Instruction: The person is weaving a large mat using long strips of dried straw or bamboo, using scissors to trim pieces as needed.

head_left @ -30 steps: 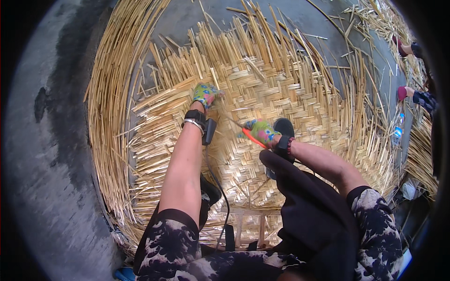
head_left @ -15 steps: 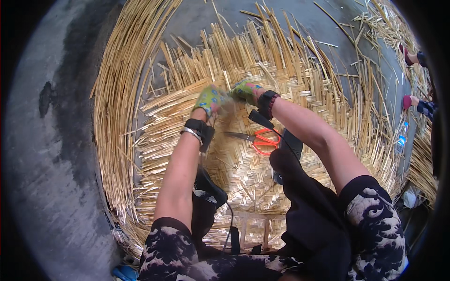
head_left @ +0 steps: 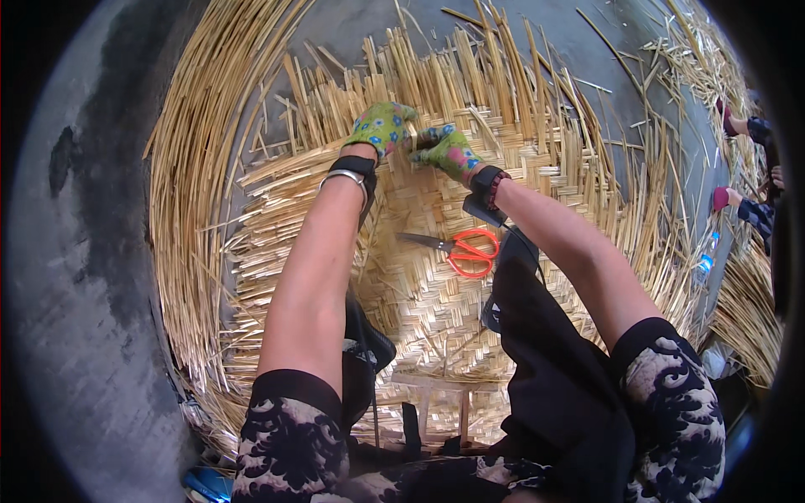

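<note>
A half-woven mat (head_left: 444,306) of split reed strips lies under me, with loose strip ends (head_left: 428,80) sticking out along its far side. Both my hands wear green flowered gloves and meet at the weaving edge. My left hand (head_left: 380,127) bends over the strips, its fingers pinched toward the right on a reed strip that is mostly hidden. Close beside it on the right, my right hand (head_left: 450,152) is closed too, fingertips pressed onto strips at the weave. Scissors with orange handles (head_left: 475,252) rest on the mat below my right wrist, blades pointing left.
A long bundle of reed strips (head_left: 193,201) curves along the left on the grey concrete floor (head_left: 75,335). More strips (head_left: 746,318) lie at the right, near a plastic bottle (head_left: 706,261). Another person's hand in a dark red glove (head_left: 721,198) shows at the right edge.
My left hand has moved up and turned over the strips. My right hand has come lower and slightly right, its fingers bent in. The scissors stay on the mat.
</note>
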A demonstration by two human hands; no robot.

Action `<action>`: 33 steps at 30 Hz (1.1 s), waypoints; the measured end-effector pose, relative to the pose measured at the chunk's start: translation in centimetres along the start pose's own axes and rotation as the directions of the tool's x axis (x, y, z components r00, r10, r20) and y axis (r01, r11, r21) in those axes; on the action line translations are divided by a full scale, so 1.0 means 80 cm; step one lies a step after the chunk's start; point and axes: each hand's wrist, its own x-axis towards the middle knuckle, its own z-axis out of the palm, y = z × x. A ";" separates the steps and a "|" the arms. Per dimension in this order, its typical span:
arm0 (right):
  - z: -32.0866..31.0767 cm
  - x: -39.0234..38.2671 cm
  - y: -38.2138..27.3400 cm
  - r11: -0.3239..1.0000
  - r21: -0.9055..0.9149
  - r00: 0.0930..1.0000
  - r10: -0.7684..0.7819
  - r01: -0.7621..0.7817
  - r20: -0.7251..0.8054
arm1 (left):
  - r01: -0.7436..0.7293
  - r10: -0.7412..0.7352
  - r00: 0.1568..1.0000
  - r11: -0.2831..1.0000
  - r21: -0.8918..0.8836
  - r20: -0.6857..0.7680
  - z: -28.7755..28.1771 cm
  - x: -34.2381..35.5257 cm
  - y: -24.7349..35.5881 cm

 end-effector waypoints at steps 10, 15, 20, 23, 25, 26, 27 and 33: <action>0.010 0.013 0.049 0.758 0.650 0.998 -0.066 0.049 0.001 | 0.011 -0.011 1.000 0.999 -0.047 -0.010 0.002 0.012 0.002; 0.030 -0.026 -0.045 0.739 -0.649 0.978 -0.205 0.182 0.040 | 0.053 -0.053 0.999 0.997 -0.051 -0.004 -0.002 0.003 -0.013; 0.032 -0.040 -0.067 0.629 -0.776 0.984 -0.161 0.047 -0.071 | 0.050 -0.050 0.999 0.997 -0.055 -0.006 0.005 0.009 -0.006; 0.035 -0.040 -0.073 0.545 -0.838 0.994 -0.082 -0.013 -0.068 | 0.088 -0.088 0.996 0.993 -0.083 0.006 0.002 0.007 -0.001; 0.036 -0.039 -0.071 0.557 -0.830 0.993 -0.071 -0.039 -0.094 | 0.078 -0.076 0.997 0.992 -0.104 0.015 0.000 0.006 0.001; 0.036 -0.039 -0.069 0.568 -0.820 0.991 -0.059 -0.065 -0.120 | 0.075 -0.074 0.997 0.992 -0.106 0.016 -0.001 0.005 0.002; 0.037 -0.036 -0.063 0.567 -0.821 0.991 -0.062 -0.064 -0.121 | 0.038 -0.037 0.999 0.995 -0.093 0.009 -0.001 0.005 -0.001; 0.039 -0.039 -0.071 0.549 -0.835 0.991 -0.084 -0.037 -0.100 | 0.058 -0.057 0.998 0.996 -0.071 0.006 -0.003 -0.001 -0.006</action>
